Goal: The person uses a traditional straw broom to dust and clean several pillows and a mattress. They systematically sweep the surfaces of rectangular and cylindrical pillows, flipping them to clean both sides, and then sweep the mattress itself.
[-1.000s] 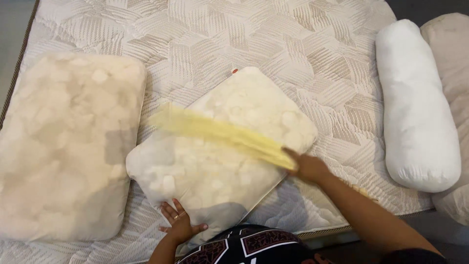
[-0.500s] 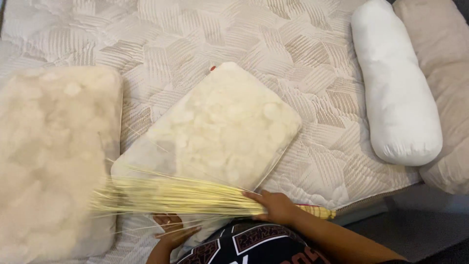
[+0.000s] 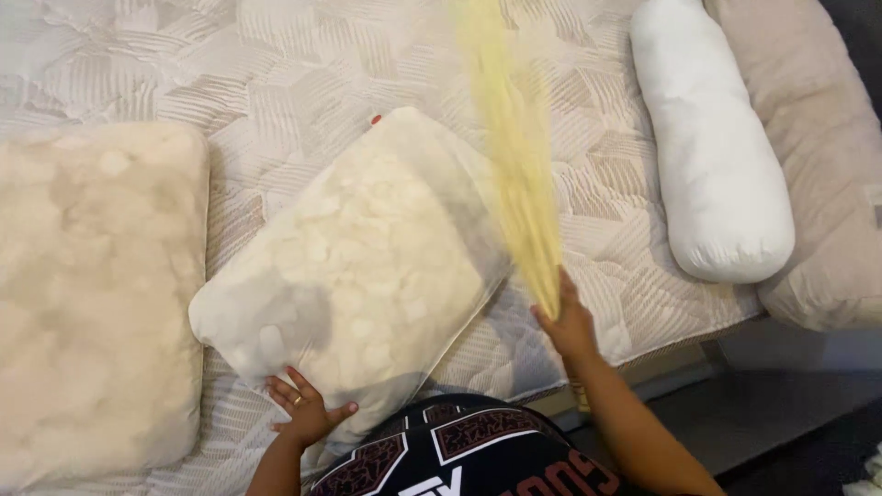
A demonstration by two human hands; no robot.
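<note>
Yellow bristles blur in our right hand (image 3: 568,323): we grip a straw hand broom (image 3: 516,147) at its near end, fingers clamped round the bundle, and it stands raised, its far tip fanning out over the mattress (image 3: 276,55) towards the far edge of view. Just left of it lies the stained cream pillow (image 3: 367,266), set at an angle in the middle of the mattress, its near corner at our lap. Our left hand (image 3: 303,409) rests flat on that near edge, fingers spread apart and pressing down, holding nothing closed.

To beat the pillow well, we judge that the left hand should keep the near edge pinned and stay clear of the broom's path, while the right brings the bristles down flat across the broad face, not on the edge, so the blow spreads. The grip looks low on the bundle, which gives reach but less control.

Further left sits a larger mottled pillow (image 3: 92,294), just beside the first. To the right lie a white bolster (image 3: 717,156) and, beyond it, a beige cushion (image 3: 818,165), touching along their sides.
</note>
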